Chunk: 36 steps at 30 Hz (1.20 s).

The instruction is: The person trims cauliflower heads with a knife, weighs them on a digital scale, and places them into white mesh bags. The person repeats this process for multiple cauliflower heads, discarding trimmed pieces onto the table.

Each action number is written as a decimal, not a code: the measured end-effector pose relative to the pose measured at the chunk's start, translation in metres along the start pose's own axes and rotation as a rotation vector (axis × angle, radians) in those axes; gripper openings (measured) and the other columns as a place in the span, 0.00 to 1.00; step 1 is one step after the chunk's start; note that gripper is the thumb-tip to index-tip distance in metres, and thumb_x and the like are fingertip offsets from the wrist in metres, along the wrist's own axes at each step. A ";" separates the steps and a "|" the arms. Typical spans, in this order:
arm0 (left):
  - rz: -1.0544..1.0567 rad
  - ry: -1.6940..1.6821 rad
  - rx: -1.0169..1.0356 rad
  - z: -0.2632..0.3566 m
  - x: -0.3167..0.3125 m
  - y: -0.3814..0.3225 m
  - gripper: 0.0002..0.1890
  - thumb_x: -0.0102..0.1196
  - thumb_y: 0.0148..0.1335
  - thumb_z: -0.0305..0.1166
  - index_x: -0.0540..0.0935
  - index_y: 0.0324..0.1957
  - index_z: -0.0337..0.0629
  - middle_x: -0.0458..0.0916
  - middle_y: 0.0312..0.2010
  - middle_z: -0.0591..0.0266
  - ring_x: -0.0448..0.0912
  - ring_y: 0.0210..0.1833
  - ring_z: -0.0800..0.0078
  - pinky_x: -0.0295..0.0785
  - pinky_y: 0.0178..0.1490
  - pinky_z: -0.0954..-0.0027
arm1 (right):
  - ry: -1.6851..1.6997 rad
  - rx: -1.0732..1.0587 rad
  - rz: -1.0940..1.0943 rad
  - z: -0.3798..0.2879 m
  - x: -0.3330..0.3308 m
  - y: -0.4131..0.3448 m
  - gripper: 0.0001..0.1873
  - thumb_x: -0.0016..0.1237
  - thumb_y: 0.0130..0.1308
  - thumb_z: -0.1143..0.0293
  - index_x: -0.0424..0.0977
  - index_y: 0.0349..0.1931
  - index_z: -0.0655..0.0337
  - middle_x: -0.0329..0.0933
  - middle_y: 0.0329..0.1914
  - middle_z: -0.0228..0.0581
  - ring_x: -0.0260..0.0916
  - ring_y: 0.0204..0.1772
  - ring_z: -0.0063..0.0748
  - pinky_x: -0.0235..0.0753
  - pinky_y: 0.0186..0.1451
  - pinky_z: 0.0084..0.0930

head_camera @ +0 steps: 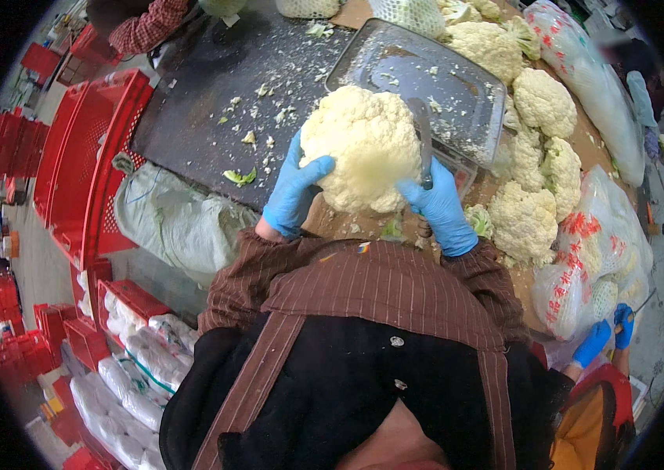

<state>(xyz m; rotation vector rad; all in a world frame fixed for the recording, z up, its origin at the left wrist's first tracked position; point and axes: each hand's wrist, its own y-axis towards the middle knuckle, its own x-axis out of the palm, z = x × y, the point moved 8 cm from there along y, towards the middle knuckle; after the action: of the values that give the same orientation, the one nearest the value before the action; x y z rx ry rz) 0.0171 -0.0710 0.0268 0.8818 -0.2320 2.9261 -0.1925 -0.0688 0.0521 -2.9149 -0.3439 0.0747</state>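
A large cream-white cauliflower head [361, 141] is held up in front of my chest, its curd side towards me. My left hand [294, 191], in a blue glove, grips its left side with the thumb on the florets. In my blue-gloved right hand [439, 202] is a knife [424, 135], its blade pointing away from me along the head's right edge. The right thumb rests against the lower right of the curd. The stem side of the head is hidden. Just beyond it lies a grey metal tray [361, 64] strewn with white crumbs.
Several trimmed cauliflowers [523, 220] are heaped at the right, beside plastic-bagged ones [578, 252]. Crumbs and leaf scraps [240, 176] litter the dark tabletop [197, 123]. Red crates [91, 164] and a woven sack [173, 211] stand left. Another person's gloved hands [593, 343] are at lower right.
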 end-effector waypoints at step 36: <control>-0.052 -0.025 0.053 0.020 -0.007 -0.007 0.45 0.68 0.53 0.33 0.59 0.70 0.38 0.69 0.65 0.56 0.69 0.66 0.64 0.65 0.69 0.62 | -0.093 -0.226 -0.060 -0.036 -0.005 0.016 0.36 0.63 0.59 0.57 0.67 0.61 0.69 0.78 0.43 0.36 0.74 0.41 0.20 0.77 0.43 0.22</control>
<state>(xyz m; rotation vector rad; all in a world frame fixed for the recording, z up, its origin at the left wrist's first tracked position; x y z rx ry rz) 0.0347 -0.0675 0.0402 0.9174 -0.1310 2.8873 -0.1908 -0.0917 0.0838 -3.1277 -0.4851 0.1740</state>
